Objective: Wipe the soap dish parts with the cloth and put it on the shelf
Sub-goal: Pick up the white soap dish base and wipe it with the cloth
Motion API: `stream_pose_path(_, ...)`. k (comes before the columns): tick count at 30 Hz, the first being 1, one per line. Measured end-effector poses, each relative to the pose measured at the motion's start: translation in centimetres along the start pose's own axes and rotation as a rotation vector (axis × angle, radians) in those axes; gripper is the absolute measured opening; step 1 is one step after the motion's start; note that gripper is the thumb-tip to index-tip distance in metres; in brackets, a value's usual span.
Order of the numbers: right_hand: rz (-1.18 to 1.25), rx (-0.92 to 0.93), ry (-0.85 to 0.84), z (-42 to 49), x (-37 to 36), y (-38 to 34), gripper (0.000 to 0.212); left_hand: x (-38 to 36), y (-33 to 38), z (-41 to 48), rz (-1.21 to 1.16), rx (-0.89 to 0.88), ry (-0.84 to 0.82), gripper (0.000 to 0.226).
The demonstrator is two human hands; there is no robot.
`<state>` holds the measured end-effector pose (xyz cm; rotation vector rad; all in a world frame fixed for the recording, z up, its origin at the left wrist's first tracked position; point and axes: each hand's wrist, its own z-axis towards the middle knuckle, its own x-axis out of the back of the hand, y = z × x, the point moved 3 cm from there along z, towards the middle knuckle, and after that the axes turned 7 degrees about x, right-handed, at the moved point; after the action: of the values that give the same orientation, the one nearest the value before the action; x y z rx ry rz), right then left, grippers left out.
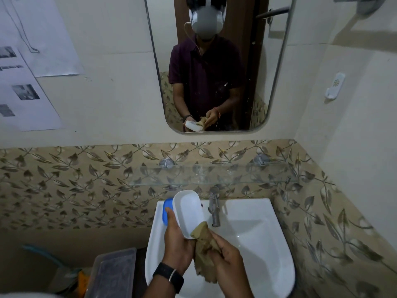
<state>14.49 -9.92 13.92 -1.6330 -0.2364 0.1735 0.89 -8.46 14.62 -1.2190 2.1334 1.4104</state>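
Note:
My left hand [176, 244] grips a white oval soap dish part [189, 211] from below, hollow side up, over the white sink [257, 250]. A blue soap dish part [166, 211] lies on the sink's back left rim, partly hidden behind the white one. My right hand [227, 257] holds a crumpled tan cloth [204, 244], whose top end presses against the near edge of the white part. The glass shelf [214, 175] hangs on the wall above the tap, with nothing visible on it.
A chrome tap [214, 209] stands at the sink's back, just right of the dish. A mirror [214, 61] hangs above the shelf. A clear plastic box [113, 272] sits low at the left. A white wall hook [335, 87] is at the right.

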Motion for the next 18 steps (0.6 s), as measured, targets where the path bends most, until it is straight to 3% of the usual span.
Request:
stream_pose_path(7,0.159,0.019,0.036,3.3,1.7,-3.1,0.058,-0.9,-0.2,-0.1,0.046,0.017,-0.108,0.073)
stream_pose_path(15,0.196,-0.021,0.011,1.4,-0.4,-0.1,0.048,-1.0,0.1,0.3,0.002,-0.004,-0.08,0.077)
stream_pose_path(18,0.338,-0.043,0.017,2.0,-0.4,-0.2,0.045,-0.4,-0.4,0.3,-0.01,-0.014,-0.063,0.075)
